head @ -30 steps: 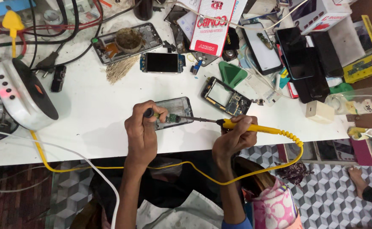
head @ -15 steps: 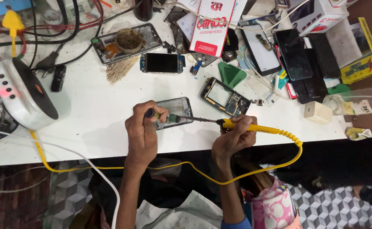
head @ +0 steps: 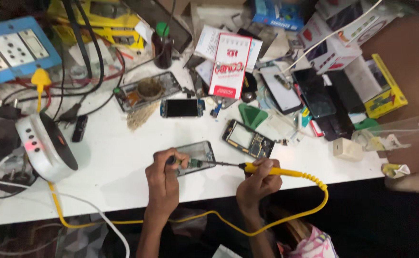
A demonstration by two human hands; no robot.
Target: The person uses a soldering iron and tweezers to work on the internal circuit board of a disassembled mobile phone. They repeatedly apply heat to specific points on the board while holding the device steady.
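Note:
My right hand [head: 258, 184] grips a yellow-handled soldering iron [head: 271, 170] whose thin metal tip reaches left onto an opened phone [head: 196, 156] lying on the white table [head: 109, 167]. My left hand [head: 164, 179] rests at the phone's left end and pinches a small dark tool against it. The iron's yellow cable [head: 286, 217] loops down below the table edge and runs left toward the round white station [head: 44, 145].
Another opened phone [head: 247, 138], a small dark phone [head: 182, 107], a phone frame with a brush [head: 147, 91], boxes, a red-and-white packet [head: 230, 64] and dark screens [head: 314, 93] crowd the far side. A blue socket board [head: 13, 48] and cables lie at the left. A clear bottle [head: 396, 134] lies at right.
Both hands stay on the phone with the iron tip in place. The view has shifted slightly; a foot seen at the lower right earlier is gone.

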